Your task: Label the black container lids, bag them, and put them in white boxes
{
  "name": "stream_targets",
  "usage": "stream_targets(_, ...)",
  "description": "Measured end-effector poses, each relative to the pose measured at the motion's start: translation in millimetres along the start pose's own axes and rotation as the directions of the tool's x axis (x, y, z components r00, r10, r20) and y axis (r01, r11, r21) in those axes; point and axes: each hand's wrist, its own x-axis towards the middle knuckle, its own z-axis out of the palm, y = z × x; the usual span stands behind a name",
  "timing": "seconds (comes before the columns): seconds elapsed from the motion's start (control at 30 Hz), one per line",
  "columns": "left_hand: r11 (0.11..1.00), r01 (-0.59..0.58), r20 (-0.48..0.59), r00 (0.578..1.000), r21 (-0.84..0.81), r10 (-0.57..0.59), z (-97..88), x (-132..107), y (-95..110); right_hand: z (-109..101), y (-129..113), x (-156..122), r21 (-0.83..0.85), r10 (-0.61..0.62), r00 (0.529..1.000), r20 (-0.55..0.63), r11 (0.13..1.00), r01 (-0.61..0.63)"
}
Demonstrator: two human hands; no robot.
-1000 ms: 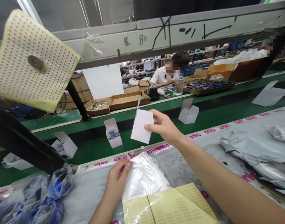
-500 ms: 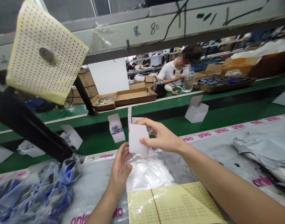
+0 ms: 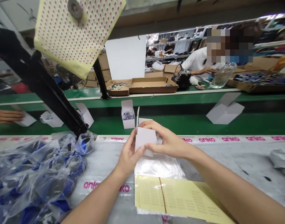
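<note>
A small white cardboard box (image 3: 144,140) with its lid flap raised is held between both my hands above the table. My left hand (image 3: 129,152) grips its left side, thumb on the front face. My right hand (image 3: 165,140) wraps round the right side, with the thumb low on the front and the fingers over the back. What is inside the box is hidden from me. Just below lie a stack of clear plastic bags (image 3: 158,166) and a yellow label sheet (image 3: 179,196) with a brown band across it.
Several blue items in clear bags (image 3: 39,174) are piled at the left. Open white boxes (image 3: 128,115) stand along the green conveyor (image 3: 179,119). A black post (image 3: 51,90) slants across the left. Another person's hand (image 3: 7,116) touches a box at far left; a co-worker (image 3: 198,60) sits opposite.
My left hand has closed onto the box's left side; before, it was open just beside it. The camera view has shifted, and another person's hand has come in at the far left.
</note>
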Motion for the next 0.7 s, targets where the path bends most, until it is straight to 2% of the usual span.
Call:
stream_targets(0.13,0.999,0.028,-0.022,0.999,0.041,-0.027,1.6,-0.2,0.8,1.4,-0.5,0.1,-0.009,-0.003,0.999,-0.034,1.0,0.003)
stream_targets(0.3,0.997,0.037,0.015,0.999,0.071,-0.038,1.2,-0.4,2.4,3.4,1.1,-0.1,-0.021,0.018,0.998,-0.064,1.0,-0.019)
stream_targets(0.43,0.996,0.047,-0.001,0.999,0.079,-0.047,2.6,-1.8,3.0,4.1,4.4,0.0,-0.036,0.034,0.998,-0.056,0.999,-0.036)
stream_targets(0.5,0.997,0.043,-0.008,0.999,0.058,-0.042,2.9,-2.1,2.5,3.7,5.6,-0.5,-0.059,-0.008,0.998,-0.058,0.998,0.005)
stream_targets(0.7,1.0,0.025,-0.029,0.999,-0.014,-0.026,0.3,0.1,3.3,6.1,0.4,-4.0,-0.15,-0.235,0.971,-0.042,0.962,0.227)
